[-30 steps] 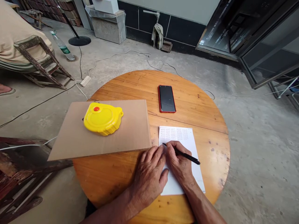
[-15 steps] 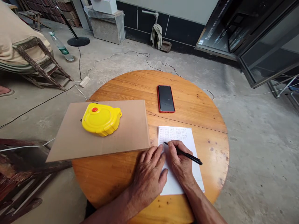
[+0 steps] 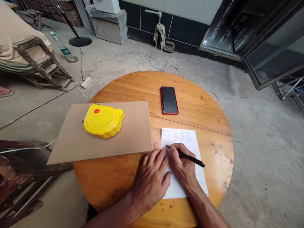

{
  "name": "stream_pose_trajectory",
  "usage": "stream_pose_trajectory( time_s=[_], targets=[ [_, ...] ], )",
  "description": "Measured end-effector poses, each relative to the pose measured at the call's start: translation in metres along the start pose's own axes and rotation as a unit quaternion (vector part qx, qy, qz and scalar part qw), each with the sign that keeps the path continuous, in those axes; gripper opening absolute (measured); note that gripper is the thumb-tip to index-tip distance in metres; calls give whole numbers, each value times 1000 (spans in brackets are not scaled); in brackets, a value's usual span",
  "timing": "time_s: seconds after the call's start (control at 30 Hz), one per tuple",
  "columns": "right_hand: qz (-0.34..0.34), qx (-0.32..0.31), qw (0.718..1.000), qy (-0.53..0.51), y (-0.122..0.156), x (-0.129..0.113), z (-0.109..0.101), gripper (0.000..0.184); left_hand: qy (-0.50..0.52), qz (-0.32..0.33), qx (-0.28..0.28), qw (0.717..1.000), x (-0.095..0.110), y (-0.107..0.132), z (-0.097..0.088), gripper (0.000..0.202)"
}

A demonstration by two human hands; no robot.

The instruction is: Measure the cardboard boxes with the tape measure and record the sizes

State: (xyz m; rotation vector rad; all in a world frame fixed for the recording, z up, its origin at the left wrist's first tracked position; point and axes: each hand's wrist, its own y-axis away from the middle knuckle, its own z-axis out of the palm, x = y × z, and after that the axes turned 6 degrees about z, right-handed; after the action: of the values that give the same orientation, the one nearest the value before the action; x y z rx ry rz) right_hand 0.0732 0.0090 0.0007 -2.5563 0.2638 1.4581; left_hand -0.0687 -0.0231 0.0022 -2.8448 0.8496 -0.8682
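Note:
My right hand (image 3: pixel 184 164) is closed around a black pen (image 3: pixel 193 160), its tip at the left side of a white sheet of paper (image 3: pixel 185 186). Several rows of small handwritten characters fill the top of the sheet, just above the tip. Flat beside it, my left hand (image 3: pixel 153 174) lies with its fingers stretched out, the fingertips on the paper's left edge and the table. Just beyond those fingers is the corner of a brown cardboard piece (image 3: pixel 133 126). A yellow tape-measure-shaped case (image 3: pixel 103 122) with a red button rests on the cardboard.
A phone (image 3: pixel 169 100) in a red case lies on the round wooden table (image 3: pixel 128 84), beyond the paper. Wooden chairs (image 3: pixel 44 61) stand at the left. On the concrete floor are cables, a plastic bottle (image 3: pixel 62 47) and a power strip (image 3: pixel 86 83). Part of a person's foot (image 3: pixel 5 91) shows at far left.
The pen and my right hand have shifted very slightly left relative to the paper. My left hand stays in place, and the whole view has moved a tiny bit.

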Motion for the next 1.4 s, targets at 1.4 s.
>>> stream_pose_trajectory(
  time_s=[1.4],
  targets=[
    [13, 16, 1000, -16, -2, 2, 0, 20, -2, -4, -10, 1000, 0, 1, 0, 49]
  ],
)
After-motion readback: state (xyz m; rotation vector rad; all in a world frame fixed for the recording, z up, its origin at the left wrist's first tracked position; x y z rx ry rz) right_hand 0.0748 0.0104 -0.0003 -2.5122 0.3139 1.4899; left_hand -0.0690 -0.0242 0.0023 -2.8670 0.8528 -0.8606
